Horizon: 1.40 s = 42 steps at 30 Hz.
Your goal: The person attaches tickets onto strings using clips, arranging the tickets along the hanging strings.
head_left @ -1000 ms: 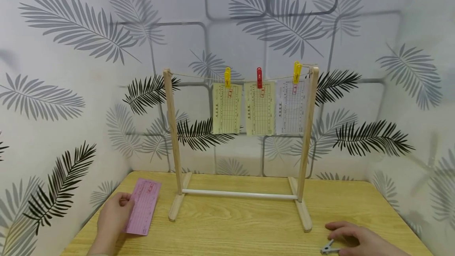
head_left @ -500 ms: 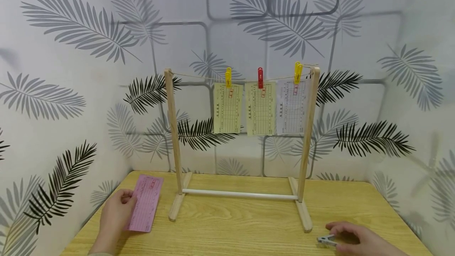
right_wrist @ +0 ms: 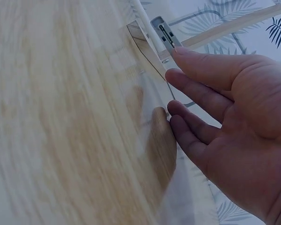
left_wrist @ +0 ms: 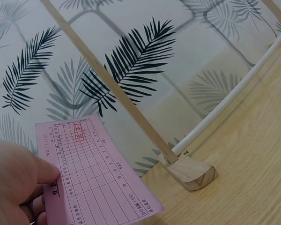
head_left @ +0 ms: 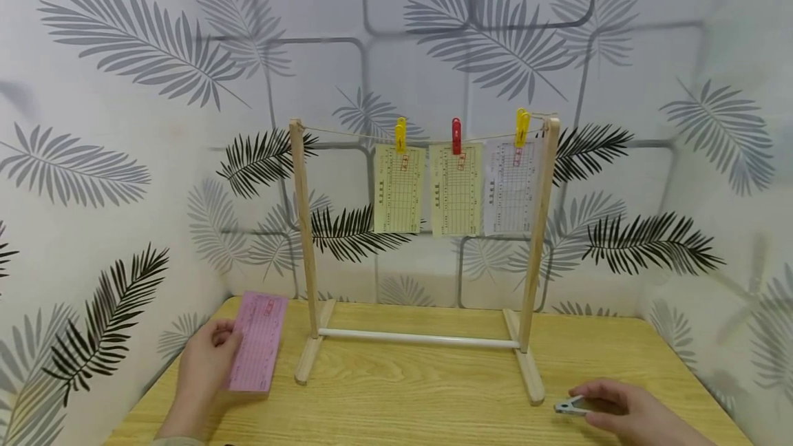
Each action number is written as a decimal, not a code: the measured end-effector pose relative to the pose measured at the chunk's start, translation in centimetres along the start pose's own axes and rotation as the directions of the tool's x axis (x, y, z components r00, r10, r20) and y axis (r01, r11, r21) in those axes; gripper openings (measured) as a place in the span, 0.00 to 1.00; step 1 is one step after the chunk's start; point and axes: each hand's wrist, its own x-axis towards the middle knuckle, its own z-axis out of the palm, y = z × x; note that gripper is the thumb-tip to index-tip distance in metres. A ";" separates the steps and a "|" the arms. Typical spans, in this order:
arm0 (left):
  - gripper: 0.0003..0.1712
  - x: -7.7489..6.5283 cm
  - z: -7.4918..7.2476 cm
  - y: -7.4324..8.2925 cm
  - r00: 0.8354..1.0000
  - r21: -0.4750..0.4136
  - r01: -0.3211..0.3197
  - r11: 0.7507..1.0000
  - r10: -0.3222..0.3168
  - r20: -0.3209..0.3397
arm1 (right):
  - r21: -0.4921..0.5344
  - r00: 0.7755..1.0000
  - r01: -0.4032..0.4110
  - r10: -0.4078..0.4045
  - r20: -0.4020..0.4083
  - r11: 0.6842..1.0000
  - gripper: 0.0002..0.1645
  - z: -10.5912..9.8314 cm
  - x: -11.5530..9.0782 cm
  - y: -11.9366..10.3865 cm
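Note:
At the left of the table, my left hand (head_left: 204, 367) pinches the left edge of a pink receipt slip (head_left: 260, 343) between thumb and fingers. Printed lines and a red stamp show on the slip (left_wrist: 93, 173) in the left wrist view, and the thumb of the hand (left_wrist: 14, 183) lies over its printed side. Low at the right, my right hand (head_left: 626, 411) holds a small grey clothes peg (head_left: 566, 406) by its handles, its nose pointing left. In the right wrist view, the peg (right_wrist: 161, 29) sticks out beyond the thumb and fingertips of the hand (right_wrist: 253, 103).
A wooden stand (head_left: 305, 226) with a string (head_left: 347, 131) rises mid-table. Two yellow-green slips (head_left: 398, 191) and a white slip (head_left: 509, 191) hang there from yellow pegs (head_left: 400, 135) and a red peg (head_left: 456, 136). Patterned walls enclose the wooden table (head_left: 409, 398).
My left hand has lifted the pink slip slightly up and away from me. The peg in my right hand has risen a little and turned, its nose now pointing left.

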 end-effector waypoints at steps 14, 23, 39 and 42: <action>0.17 -0.3 -0.6 2.4 0.999 -0.128 0.011 0.992 -0.005 0.041 | -0.053 0.993 0.069 -0.073 -0.088 0.996 0.26 0.3 0.0 -1.1; 0.16 -0.6 -0.7 3.7 0.999 -0.175 0.026 0.984 -0.019 0.043 | -0.041 0.988 0.017 -0.023 -0.155 0.999 0.29 0.8 0.5 -1.9; 0.14 -1.5 -0.6 5.6 1.000 -0.318 0.000 0.948 0.006 0.020 | -0.048 0.973 0.071 -0.080 -0.218 0.996 0.35 1.4 0.3 -4.9; 0.13 -1.5 -0.4 6.1 1.000 -0.344 -0.017 0.939 0.021 0.010 | -0.062 0.966 0.060 -0.073 -0.249 0.996 0.33 1.4 0.5 -5.8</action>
